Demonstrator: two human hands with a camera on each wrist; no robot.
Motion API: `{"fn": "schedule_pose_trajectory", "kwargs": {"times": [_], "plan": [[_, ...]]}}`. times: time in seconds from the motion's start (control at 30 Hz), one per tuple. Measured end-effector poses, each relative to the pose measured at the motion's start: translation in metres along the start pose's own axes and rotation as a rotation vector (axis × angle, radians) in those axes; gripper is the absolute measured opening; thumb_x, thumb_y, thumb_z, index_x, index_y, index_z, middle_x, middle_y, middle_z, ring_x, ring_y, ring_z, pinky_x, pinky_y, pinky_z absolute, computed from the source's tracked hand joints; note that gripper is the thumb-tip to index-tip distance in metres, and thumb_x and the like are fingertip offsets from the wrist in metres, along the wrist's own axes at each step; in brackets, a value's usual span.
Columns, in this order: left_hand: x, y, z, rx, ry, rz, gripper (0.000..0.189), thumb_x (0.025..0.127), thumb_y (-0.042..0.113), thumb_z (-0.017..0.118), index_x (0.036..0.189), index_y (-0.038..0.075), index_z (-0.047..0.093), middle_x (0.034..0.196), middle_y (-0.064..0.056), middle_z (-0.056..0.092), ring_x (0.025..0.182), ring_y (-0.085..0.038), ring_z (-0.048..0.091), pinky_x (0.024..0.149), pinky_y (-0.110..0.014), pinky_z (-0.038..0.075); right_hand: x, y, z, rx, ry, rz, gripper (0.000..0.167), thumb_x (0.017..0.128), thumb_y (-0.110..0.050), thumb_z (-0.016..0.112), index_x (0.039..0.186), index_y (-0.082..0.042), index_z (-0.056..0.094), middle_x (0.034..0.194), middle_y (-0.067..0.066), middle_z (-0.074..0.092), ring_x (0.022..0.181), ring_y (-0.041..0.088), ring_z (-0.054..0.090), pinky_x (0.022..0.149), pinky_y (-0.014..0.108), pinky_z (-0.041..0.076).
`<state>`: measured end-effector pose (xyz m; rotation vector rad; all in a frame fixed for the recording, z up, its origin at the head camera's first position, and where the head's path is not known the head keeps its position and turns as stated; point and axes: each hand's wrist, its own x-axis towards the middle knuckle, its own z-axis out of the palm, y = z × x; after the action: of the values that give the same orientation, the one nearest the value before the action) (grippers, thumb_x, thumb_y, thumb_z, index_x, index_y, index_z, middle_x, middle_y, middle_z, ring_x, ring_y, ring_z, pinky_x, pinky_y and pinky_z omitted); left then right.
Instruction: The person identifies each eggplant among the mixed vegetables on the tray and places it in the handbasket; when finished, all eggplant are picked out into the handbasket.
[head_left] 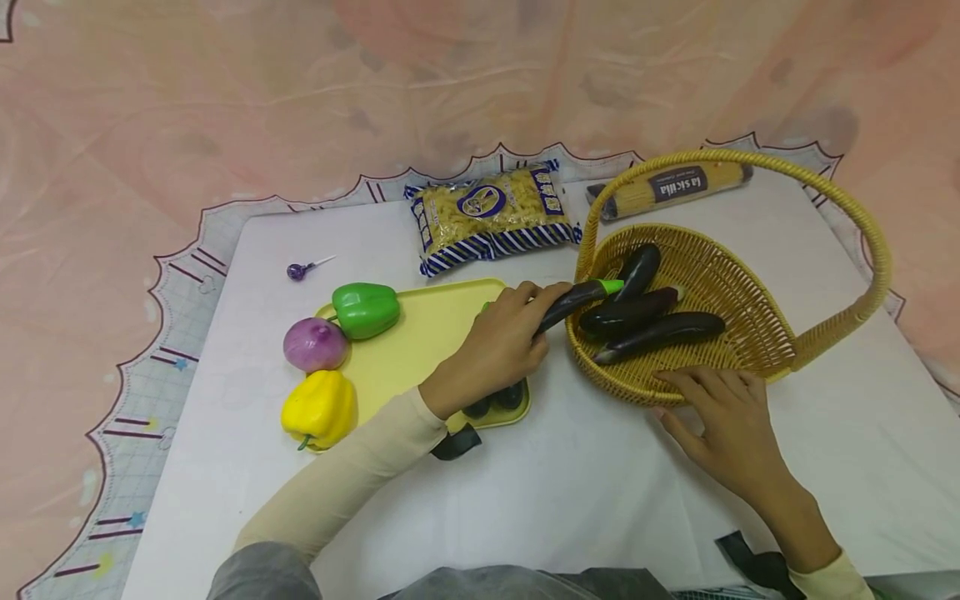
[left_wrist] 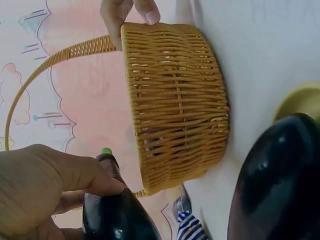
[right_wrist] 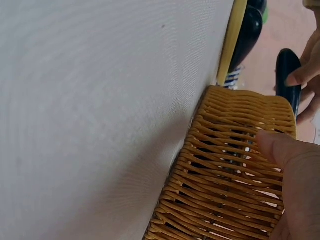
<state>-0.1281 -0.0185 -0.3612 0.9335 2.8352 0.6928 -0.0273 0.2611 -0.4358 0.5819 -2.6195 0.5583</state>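
Note:
My left hand grips a dark eggplant with a bright green tip, above the left rim of the wicker basket. In the left wrist view the thumb lies along this eggplant. Inside the basket lie three more eggplants, side by side. The right hand holds the basket's near rim, its thumb pressed on the outer weave in the right wrist view. Beneath my left arm, other eggplants lie on the yellow tray, mostly hidden by the hand.
A green bell pepper, a purple onion and a yellow bell pepper sit at the tray's left edge. Farther back are a lollipop, a bag of pasta and a spaghetti pack. The basket's tall handle arches overhead.

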Motion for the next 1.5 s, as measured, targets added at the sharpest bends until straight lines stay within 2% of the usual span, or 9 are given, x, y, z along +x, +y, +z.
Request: {"fn": "schedule_pose_trajectory", "kwargs": {"times": [0.2, 0.5, 0.87, 1.1, 1.3, 1.5], "plan": [[0.009, 0.009, 0.006, 0.021, -0.013, 0.051, 0.063, 0.090, 0.007, 0.061, 0.149, 0.017, 0.041, 0.124, -0.012, 0.058, 0.104, -0.027, 0.056, 0.084, -0.038, 0.047, 0.000, 0.001, 0.000, 0.008, -0.004, 0.002, 0.058, 0.097, -0.057, 0.040, 0.114, -0.009, 0.067, 0.099, 0.012, 0.065, 0.091, 0.034, 0.054, 0.083, 0.054, 0.027], [0.019, 0.025, 0.013, 0.062, -0.043, 0.102, 0.066, 0.090, 0.007, 0.062, 0.150, 0.019, 0.038, 0.125, -0.012, 0.056, 0.105, -0.027, 0.055, 0.079, -0.040, 0.049, 0.001, 0.000, 0.000, 0.001, -0.005, 0.006, 0.062, 0.097, -0.061, 0.037, 0.113, -0.009, 0.067, 0.098, 0.012, 0.065, 0.091, 0.034, 0.053, 0.083, 0.053, 0.027], [0.036, 0.042, 0.024, 0.112, -0.030, 0.142, 0.067, 0.090, 0.013, 0.067, 0.151, 0.016, 0.038, 0.131, -0.013, 0.054, 0.116, -0.026, 0.052, 0.085, -0.041, 0.048, 0.001, 0.001, 0.000, -0.006, 0.007, 0.003, 0.066, 0.097, -0.064, 0.035, 0.111, -0.008, 0.068, 0.097, 0.012, 0.064, 0.089, 0.032, 0.053, 0.082, 0.052, 0.028], [0.047, 0.053, 0.029, 0.172, -0.034, 0.176, 0.067, 0.090, 0.015, 0.066, 0.151, 0.016, 0.038, 0.132, -0.016, 0.054, 0.109, -0.027, 0.055, 0.086, -0.041, 0.049, 0.000, 0.001, 0.000, 0.000, 0.009, 0.007, 0.066, 0.097, -0.064, 0.036, 0.110, -0.008, 0.069, 0.097, 0.012, 0.065, 0.089, 0.032, 0.053, 0.081, 0.052, 0.027], [0.054, 0.060, 0.033, 0.175, -0.047, 0.179, 0.067, 0.090, 0.015, 0.067, 0.151, 0.016, 0.038, 0.134, -0.017, 0.052, 0.121, -0.032, 0.052, 0.092, -0.045, 0.047, 0.000, 0.001, 0.001, -0.002, 0.014, 0.006, 0.067, 0.097, -0.065, 0.036, 0.109, -0.007, 0.069, 0.097, 0.013, 0.065, 0.089, 0.032, 0.052, 0.081, 0.051, 0.027], [0.061, 0.064, 0.038, 0.200, -0.061, 0.191, 0.067, 0.091, 0.017, 0.065, 0.152, 0.017, 0.036, 0.134, -0.016, 0.052, 0.118, -0.031, 0.053, 0.087, -0.043, 0.048, 0.001, 0.000, 0.000, -0.001, 0.005, 0.011, 0.068, 0.097, -0.065, 0.035, 0.109, -0.007, 0.068, 0.097, 0.012, 0.064, 0.089, 0.032, 0.052, 0.081, 0.051, 0.027]]}}
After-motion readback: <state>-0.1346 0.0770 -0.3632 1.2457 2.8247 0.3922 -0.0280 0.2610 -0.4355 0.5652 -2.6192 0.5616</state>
